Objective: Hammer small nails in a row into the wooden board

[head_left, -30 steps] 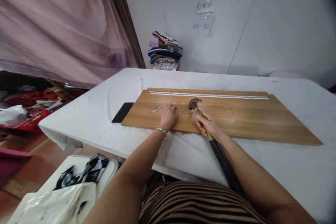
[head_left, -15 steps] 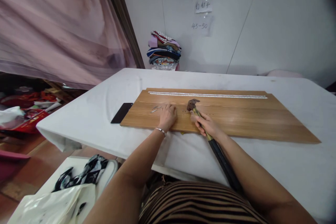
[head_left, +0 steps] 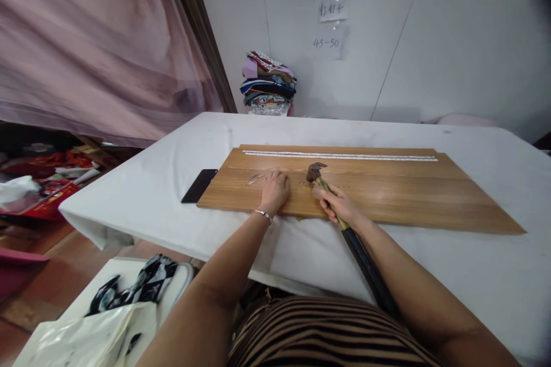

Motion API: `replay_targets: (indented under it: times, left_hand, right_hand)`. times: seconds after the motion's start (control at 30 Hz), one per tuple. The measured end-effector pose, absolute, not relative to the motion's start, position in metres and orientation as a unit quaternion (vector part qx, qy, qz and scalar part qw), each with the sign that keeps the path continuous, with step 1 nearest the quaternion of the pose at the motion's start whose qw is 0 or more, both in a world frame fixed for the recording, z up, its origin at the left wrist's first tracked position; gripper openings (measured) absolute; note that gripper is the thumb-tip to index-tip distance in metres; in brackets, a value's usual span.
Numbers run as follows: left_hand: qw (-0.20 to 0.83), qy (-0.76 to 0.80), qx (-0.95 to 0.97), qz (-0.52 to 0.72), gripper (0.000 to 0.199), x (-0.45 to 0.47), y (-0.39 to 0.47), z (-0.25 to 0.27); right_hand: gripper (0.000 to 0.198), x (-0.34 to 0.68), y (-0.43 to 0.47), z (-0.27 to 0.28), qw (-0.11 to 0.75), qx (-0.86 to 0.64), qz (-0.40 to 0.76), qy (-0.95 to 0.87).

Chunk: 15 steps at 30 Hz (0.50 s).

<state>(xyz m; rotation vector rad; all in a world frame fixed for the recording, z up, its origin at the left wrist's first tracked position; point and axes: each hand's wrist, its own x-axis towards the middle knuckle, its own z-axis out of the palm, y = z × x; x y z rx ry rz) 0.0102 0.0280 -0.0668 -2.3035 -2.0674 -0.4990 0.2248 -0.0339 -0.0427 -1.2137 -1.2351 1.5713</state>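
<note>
My right hand (head_left: 338,204) is wrapped around the upper handle of a claw hammer (head_left: 360,252). Its rusty head rests on or just above a wooden board (head_left: 413,195), and the black grip runs back toward my body. Small dark nail points show in a row on the board beside the hammer head. My left hand (head_left: 274,188) lies palm down on the board, fingers stretched forward and holding nothing I can see. Several loose nails (head_left: 255,180) lie just left of it. What is under the palm is hidden.
Two white measuring strips (head_left: 340,155) run along the board's far side. A black phone (head_left: 199,186) lies left of the board on the white-covered table (head_left: 142,183). Folded clothes (head_left: 269,83) are stacked by the wall. A stool with cloth and a bag (head_left: 99,321) stands at lower left.
</note>
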Motion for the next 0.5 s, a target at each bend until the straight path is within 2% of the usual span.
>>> replay_targets:
  times: [0.5]
  left_hand:
    - [0.001, -0.661, -0.734, -0.157, 0.027, 0.0107, 0.0276, -0.0656]
  right_hand:
    - [0.05, 0.2247, -0.0343, -0.0419, 0.399, -0.472, 0.622, -0.481]
